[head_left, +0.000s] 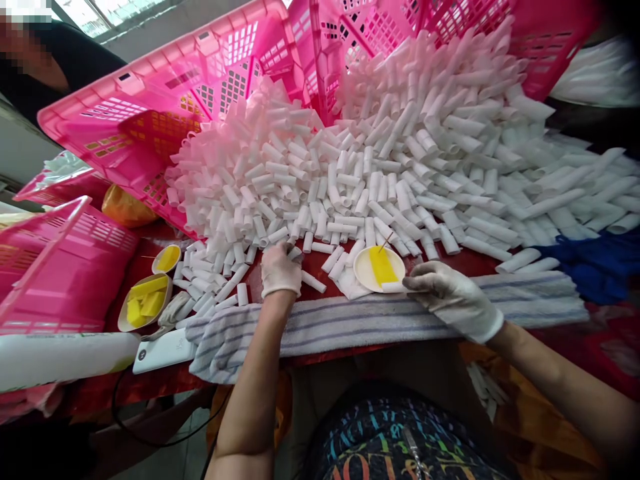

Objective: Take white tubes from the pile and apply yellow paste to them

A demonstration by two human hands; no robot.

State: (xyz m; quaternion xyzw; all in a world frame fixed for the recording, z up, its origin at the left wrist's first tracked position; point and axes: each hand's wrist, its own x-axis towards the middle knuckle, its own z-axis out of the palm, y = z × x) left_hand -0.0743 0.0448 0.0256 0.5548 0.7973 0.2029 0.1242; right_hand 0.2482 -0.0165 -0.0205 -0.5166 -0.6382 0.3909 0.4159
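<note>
**A:** While the head view is all we've got, what step do you reckon this is?

**B:** Picking stock, I'd say. The left hand point(281, 269), gloved, is curled shut on one white tube point(294, 253) at the foot of the tube pile point(380, 167) on the bench point(320, 263). The right hand point(453, 297) rests half-closed on the striped towel point(350, 320), fingertips pinching a white strip point(395, 287) at the rim of the yellow-paste dish point(379, 268).

**A:** Next move?

**B:** Probably bringing tube and strip together, lined up neatly.
</note>
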